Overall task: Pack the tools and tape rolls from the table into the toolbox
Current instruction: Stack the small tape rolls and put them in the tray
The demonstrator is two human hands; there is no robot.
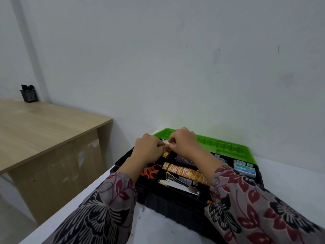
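On the white worktop (167, 226) stands the black toolbox (167, 203), with its green lid (225, 147) open toward the wall. Inside lie a row of tape rolls (186, 171) with orange print, orange scissors (151, 170) and a stapler (182, 186). Over its far left corner the left hand (147, 148) and right hand (184, 143) meet, fingers curled, pinching a small pale thing (165, 142).

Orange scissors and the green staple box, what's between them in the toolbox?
Head view: a row of tape rolls lies between the scissors and staple box; the right sleeve crosses too.
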